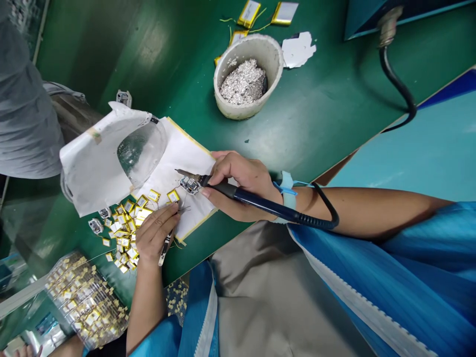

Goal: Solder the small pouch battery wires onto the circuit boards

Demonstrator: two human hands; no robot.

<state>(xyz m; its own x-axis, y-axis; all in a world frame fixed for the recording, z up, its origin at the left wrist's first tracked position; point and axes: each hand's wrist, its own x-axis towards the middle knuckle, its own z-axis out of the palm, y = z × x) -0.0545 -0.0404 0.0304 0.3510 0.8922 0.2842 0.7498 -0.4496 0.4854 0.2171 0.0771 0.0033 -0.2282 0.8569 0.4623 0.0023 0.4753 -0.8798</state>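
My right hand point(241, 183) is closed round a soldering iron point(266, 202), its metal tip pointing left above a small round circuit board point(189, 185). The board lies beside my thumb and fingers; I cannot tell whether they touch it. In my left hand point(158, 230), closed, is a pair of tweezers point(165, 248), handle end pointing down. A small yellow-edged battery point(173, 196) sits just past those fingertips, near thin wires; whether it is gripped is hidden. Under the board is a white paper sheet point(186, 153) with yellow edges. Several small batteries point(124, 230) are heaped left of my left hand.
A round pot of silvery shavings point(225, 106) stands beyond my right hand, larger batteries point(284, 13) behind it. A white sheet with a clear oval window point(96, 158) leans at left. A bag of small parts point(87, 300) lies lower left. Another person's grey sleeve point(28, 109) shows upper left.
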